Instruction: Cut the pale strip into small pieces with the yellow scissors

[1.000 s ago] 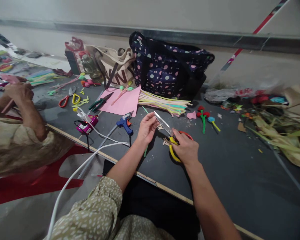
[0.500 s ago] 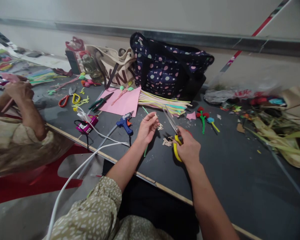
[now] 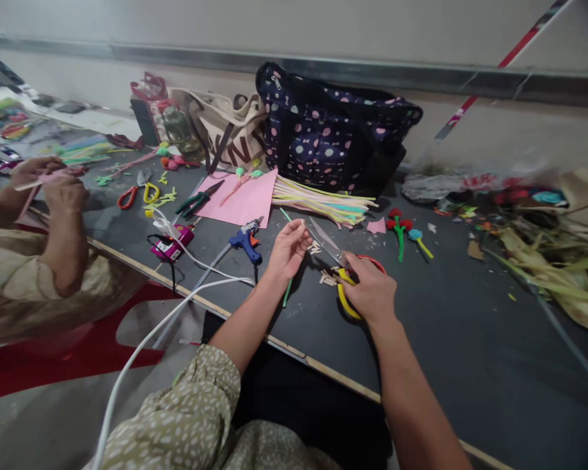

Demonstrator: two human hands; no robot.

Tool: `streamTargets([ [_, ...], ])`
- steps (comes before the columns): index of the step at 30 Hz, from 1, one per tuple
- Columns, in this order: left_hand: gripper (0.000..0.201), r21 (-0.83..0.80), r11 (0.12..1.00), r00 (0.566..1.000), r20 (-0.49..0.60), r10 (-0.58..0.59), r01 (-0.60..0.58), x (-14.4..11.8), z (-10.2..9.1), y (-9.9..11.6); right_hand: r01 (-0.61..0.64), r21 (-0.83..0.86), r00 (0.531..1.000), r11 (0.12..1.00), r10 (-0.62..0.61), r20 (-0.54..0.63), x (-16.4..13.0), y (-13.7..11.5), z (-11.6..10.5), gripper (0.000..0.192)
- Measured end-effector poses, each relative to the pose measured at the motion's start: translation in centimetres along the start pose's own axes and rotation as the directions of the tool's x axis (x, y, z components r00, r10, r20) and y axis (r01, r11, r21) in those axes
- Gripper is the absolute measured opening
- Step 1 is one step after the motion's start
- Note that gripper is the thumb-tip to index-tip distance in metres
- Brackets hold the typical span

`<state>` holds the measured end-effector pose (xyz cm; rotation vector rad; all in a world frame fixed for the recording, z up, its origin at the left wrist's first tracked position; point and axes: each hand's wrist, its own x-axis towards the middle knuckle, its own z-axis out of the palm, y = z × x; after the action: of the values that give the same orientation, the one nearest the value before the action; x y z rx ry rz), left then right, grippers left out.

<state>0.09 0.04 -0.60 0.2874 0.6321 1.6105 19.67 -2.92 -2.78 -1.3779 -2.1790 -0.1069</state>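
1. Dark table with a pale front edge runs across the view, below a grey wall with a metal rail.
2. Right hand is clenched around the yellow and red handles of the scissors, whose blades angle up and left toward the other hand.
3. Left hand is raised just off the table, fingertips pinched on a small pale piece right at the blade tips; what the piece is cannot be made out.
4. Pale cut bits lie on the table between the two hands, touching neither.
5. A thin green stick lies under the left wrist.
6. A blue glue gun sits just left of the left hand, its cord trailing toward the table edge.
7. Behind the hands, a bundle of pastel straws lies beside a pink sheet, with green pliers at the sheet's left edge.
8. A dotted dark bag and a beige tote stand at the back.
9. Small red and blue flowers on green stems lie right of the straws.
10. Dried husks are heaped at the far right.
11. At far left, another person's hands hold a pink strip.
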Motion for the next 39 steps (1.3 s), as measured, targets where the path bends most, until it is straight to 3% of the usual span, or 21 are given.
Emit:
streamTargets([
  [11,0.024,0.084,0.996,0.999,0.046,-0.016,0.012,0.01,-0.13,-0.10,-0.003,-0.029,1.000,1.000,0.003,-0.012,-0.07,0.09,0.25,0.039],
  [26,0.027,0.220,0.974,0.999,-0.003,0.055,-0.053,-0.06,-0.02,0.06,-0.022,-0.043,1.000,0.999,0.023,0.019,0.05,0.10,0.08,0.039],
  [39,0.029,0.104,0.994,0.999,0.018,0.041,-0.043,0.07,-0.15,-0.02,-0.016,0.040,1.000,0.999,0.015,0.021,-0.11,-0.22,0.28,0.038],
])
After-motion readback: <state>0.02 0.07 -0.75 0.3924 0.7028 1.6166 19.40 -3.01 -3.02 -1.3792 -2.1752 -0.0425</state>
